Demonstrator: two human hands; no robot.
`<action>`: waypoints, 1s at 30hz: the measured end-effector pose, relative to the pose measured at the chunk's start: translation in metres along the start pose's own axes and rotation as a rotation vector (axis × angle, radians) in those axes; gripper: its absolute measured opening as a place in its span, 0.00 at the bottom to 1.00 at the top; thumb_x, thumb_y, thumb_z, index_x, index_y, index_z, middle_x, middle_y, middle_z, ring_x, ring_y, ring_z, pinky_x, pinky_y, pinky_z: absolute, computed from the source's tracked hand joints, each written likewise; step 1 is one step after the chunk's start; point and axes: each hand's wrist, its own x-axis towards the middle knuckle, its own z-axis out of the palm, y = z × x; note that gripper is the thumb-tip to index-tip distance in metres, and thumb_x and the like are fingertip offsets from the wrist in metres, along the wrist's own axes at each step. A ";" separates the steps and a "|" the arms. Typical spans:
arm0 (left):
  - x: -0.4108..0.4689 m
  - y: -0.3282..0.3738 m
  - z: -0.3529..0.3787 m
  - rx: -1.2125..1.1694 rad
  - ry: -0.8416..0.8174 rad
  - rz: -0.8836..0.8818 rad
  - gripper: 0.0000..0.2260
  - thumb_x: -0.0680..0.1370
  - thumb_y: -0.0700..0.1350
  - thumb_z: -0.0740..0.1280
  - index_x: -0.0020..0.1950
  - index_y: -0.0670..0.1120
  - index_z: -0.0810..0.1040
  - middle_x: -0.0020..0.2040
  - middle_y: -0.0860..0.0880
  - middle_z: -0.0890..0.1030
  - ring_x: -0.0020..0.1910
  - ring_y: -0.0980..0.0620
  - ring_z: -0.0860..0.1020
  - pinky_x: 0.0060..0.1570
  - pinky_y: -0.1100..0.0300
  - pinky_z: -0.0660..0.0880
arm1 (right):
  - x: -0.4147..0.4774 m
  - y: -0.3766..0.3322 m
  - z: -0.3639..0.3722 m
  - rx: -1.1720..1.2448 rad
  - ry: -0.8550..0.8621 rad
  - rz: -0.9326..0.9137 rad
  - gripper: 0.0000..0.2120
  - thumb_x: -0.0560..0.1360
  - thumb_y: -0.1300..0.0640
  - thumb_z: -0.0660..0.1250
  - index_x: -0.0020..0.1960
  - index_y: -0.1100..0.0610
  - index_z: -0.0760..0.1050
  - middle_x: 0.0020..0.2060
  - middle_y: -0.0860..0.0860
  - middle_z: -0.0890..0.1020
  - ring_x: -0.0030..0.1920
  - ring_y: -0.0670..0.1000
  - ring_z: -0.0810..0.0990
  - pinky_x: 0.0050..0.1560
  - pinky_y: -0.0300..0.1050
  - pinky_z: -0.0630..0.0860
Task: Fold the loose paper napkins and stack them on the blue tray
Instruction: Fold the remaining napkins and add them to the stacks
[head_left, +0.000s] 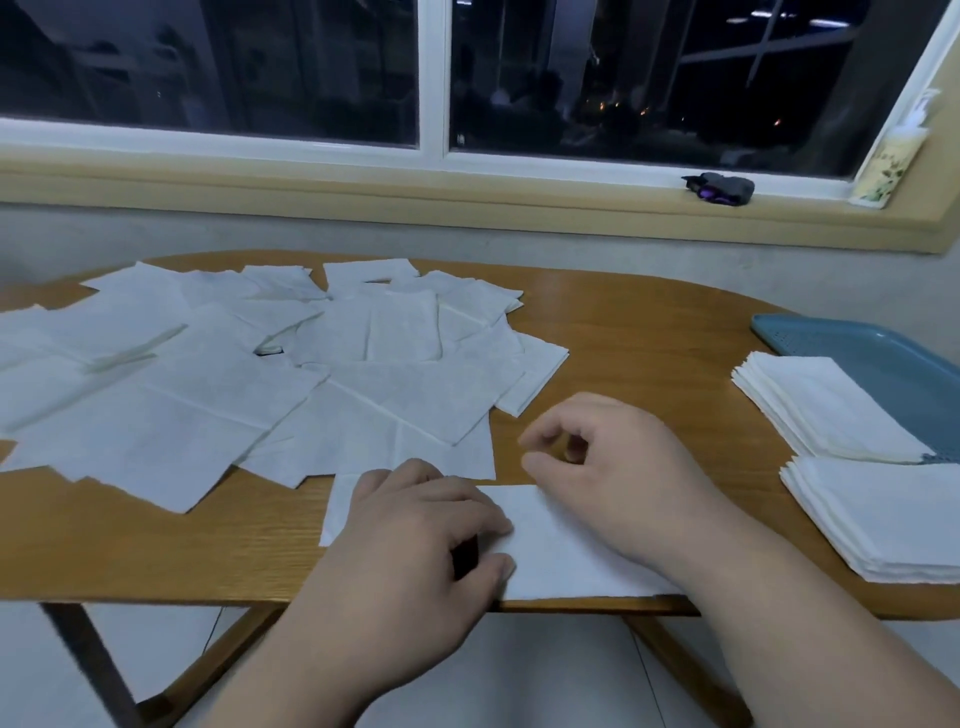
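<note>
A half-folded white napkin (550, 545) lies at the table's near edge. My left hand (415, 535) rests on its left part, fingers curled, thumb and fingertips against the paper. My right hand (608, 467) hovers over the napkin's right end with loosely curled fingers and holds nothing. Several loose unfolded napkins (249, 374) are spread over the left and middle of the table. At the right, the blue tray (852, 343) carries two stacks of folded napkins, one farther (826, 405) and one nearer (883, 514).
The wooden table (639, 332) has a curved far edge and a straight near edge. Behind it runs a window sill with a dark small object (719, 188) and a pale bottle (891, 161) at the right. Floor tiles show below.
</note>
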 end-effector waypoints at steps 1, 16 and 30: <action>0.000 0.000 0.000 -0.004 -0.004 0.000 0.14 0.72 0.63 0.62 0.51 0.61 0.81 0.51 0.70 0.78 0.55 0.62 0.69 0.58 0.60 0.62 | 0.012 -0.006 0.003 -0.038 -0.065 -0.021 0.01 0.75 0.49 0.70 0.47 0.43 0.80 0.46 0.37 0.77 0.45 0.37 0.73 0.44 0.35 0.68; -0.003 0.001 -0.007 0.007 0.018 -0.004 0.13 0.74 0.60 0.60 0.51 0.57 0.79 0.47 0.61 0.79 0.53 0.60 0.66 0.59 0.58 0.59 | 0.069 -0.021 0.043 -0.258 -0.223 -0.118 0.05 0.74 0.50 0.66 0.47 0.48 0.80 0.48 0.42 0.77 0.50 0.45 0.76 0.53 0.48 0.76; -0.003 -0.001 -0.004 -0.013 0.052 0.005 0.12 0.74 0.59 0.60 0.52 0.58 0.79 0.49 0.64 0.79 0.53 0.62 0.65 0.60 0.60 0.59 | 0.057 -0.012 0.006 -0.128 0.033 -0.061 0.06 0.75 0.54 0.65 0.39 0.47 0.75 0.36 0.41 0.77 0.40 0.37 0.74 0.36 0.36 0.65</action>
